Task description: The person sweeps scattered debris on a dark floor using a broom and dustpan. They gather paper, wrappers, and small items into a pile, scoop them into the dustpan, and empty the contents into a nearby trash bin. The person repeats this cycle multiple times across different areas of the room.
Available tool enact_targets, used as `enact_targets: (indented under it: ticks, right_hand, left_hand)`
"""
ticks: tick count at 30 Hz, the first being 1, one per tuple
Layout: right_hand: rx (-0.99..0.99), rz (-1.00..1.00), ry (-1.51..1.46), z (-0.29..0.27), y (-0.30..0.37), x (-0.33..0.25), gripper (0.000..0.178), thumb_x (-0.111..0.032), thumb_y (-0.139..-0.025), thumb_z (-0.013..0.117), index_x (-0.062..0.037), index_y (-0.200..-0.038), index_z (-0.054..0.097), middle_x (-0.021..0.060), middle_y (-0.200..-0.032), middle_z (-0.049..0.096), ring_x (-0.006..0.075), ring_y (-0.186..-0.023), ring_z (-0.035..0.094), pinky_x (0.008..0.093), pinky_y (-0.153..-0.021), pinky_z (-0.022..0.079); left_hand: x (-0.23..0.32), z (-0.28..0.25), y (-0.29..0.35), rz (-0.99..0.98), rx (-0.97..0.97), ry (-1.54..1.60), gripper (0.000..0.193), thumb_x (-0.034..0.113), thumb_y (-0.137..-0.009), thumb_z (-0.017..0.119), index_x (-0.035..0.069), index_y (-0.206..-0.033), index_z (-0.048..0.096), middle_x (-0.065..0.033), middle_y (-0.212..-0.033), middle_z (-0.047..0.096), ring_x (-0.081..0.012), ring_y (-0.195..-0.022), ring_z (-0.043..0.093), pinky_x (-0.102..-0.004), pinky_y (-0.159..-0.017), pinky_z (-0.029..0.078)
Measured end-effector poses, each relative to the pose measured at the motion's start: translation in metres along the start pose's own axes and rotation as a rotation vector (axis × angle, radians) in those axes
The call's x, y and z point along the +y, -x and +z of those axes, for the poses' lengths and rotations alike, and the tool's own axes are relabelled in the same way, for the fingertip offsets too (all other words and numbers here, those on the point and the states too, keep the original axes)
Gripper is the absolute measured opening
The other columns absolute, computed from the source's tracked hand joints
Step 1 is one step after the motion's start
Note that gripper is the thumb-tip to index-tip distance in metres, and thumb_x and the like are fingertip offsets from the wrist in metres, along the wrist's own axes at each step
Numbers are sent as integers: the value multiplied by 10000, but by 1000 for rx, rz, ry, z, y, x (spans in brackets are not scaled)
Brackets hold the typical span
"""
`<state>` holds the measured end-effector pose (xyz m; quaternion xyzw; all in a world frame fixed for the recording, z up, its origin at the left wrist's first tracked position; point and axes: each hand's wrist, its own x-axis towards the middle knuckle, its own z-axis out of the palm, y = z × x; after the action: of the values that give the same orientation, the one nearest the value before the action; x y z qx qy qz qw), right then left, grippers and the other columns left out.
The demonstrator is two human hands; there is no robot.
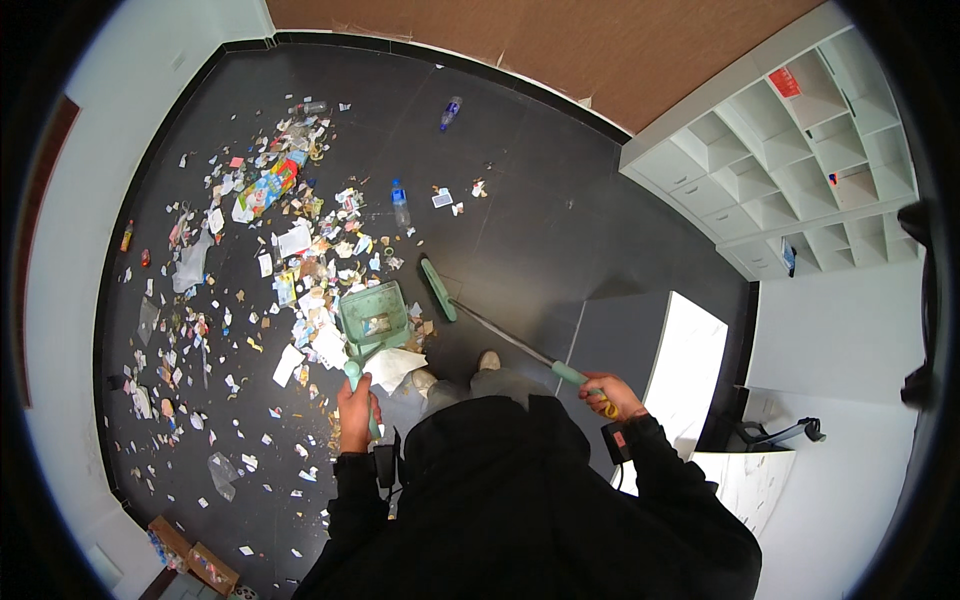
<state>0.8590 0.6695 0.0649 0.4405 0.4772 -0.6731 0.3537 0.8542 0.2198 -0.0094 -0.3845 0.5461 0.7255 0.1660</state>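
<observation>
Dustpan [372,300] and broom [503,333], both held

In the head view, the dustpan, among scraps [328,345], is gripped by the curled left hand [357,410]; the broom, at its right, is enclosed by the right hand [615,396]. Sweeping seems in progress; the broom must probably be brought leftward.

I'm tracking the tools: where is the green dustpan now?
In the head view, the green dustpan is left of centre, its handle in the left hand, between paper scraps on its left and the broom head on its right.
</observation>
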Motion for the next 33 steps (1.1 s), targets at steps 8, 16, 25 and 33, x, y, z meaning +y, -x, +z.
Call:
enact_targets:
  ticks: [8, 16, 25, 33]
  right_hand:
    - [235, -211, 92, -54, -38, -75, 444, 21, -739, 548, 48, -1176, 478, 29, -676, 482, 63, -446, 387, 202, -379, 277]
    - [411, -286, 179, -131, -199, -235, 68, -84, -788, 511, -36, -829, 534, 39, -583, 473, 117, -425, 437, 252, -354, 333]
    - [-11, -263, 571, -134, -332, -323, 96, -90, -759, 535, -8, -711, 521, 82, -592, 515, 176, -434, 487, 294, -374, 368]
    - [35, -122, 527, -25, -333, -288, 233, -54, -715, 539, -7, -905, 413, 112, -590, 507, 198, -411, 481, 318, -346, 359]
  left_hand:
    - [24, 39, -25, 23, 38, -72, 198, 257, -906, 565, 80, -858, 489, -16, -478, 410, -126, -347, 397, -276, -328, 331]
    - [67, 88, -42, 48, 269, 38, 258, 323, -925, 523, 100, -819, 446, -20, -519, 408, -127, -345, 393, -268, -312, 337]
    - [104, 130, -38, 16, 420, 40, 259, 346, -932, 470, 101, -854, 442, -15, -509, 376, -132, -346, 385, -281, -323, 352]
    - [93, 112, -32, 47, 481, 75, 266, 334, -937, 481, 102, -822, 420, -18, -488, 376, -130, -336, 388, -276, -321, 349]
